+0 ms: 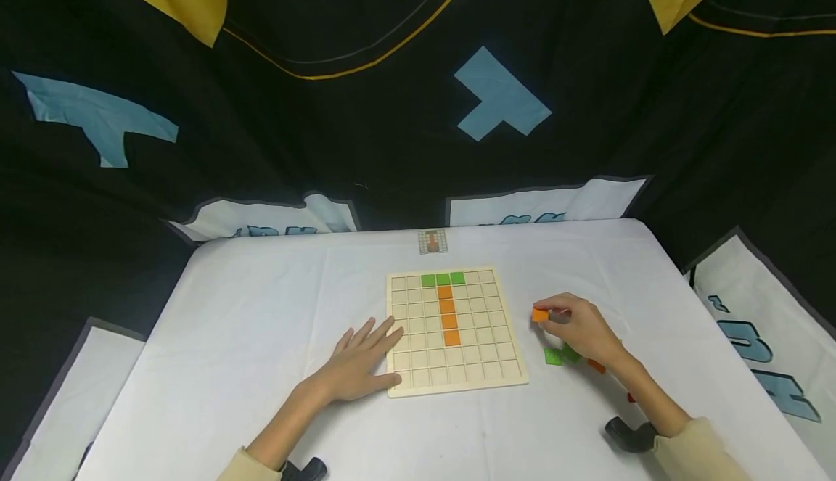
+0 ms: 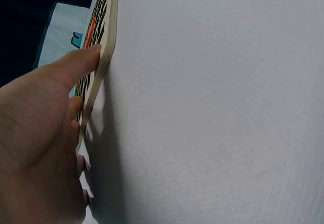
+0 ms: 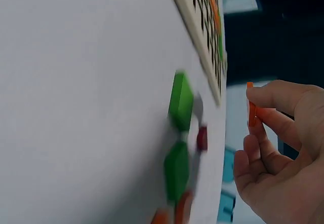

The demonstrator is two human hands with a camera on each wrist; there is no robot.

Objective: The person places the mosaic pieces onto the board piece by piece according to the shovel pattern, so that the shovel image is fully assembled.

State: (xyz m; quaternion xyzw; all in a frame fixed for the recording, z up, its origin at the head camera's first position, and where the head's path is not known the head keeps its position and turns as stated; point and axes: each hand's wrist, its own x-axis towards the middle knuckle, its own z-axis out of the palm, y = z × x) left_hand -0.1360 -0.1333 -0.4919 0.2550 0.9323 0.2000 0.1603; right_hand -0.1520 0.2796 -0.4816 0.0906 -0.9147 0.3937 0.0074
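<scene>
A light wooden grid board [image 1: 418,378] lies on the white table. Three green tiles [image 1: 443,279] form a row near its far edge, with a column of several orange tiles [image 1: 448,321] below. My left hand [image 1: 355,366] rests with spread fingers on the board's left edge; in the left wrist view its thumb [image 2: 83,64] touches the rim. Right of the board, my right hand [image 1: 581,329] pinches an orange square tile [image 1: 539,315] above the table. The right wrist view shows that orange tile [image 3: 251,105] between thumb and fingers.
Below my right hand lie loose green tiles [image 1: 553,356], an orange tile [image 1: 596,366] and a red piece [image 1: 630,397], partly hidden by the arm. A small pattern card [image 1: 433,241] lies beyond the board. A dark curtain [image 1: 366,140] hangs behind the table.
</scene>
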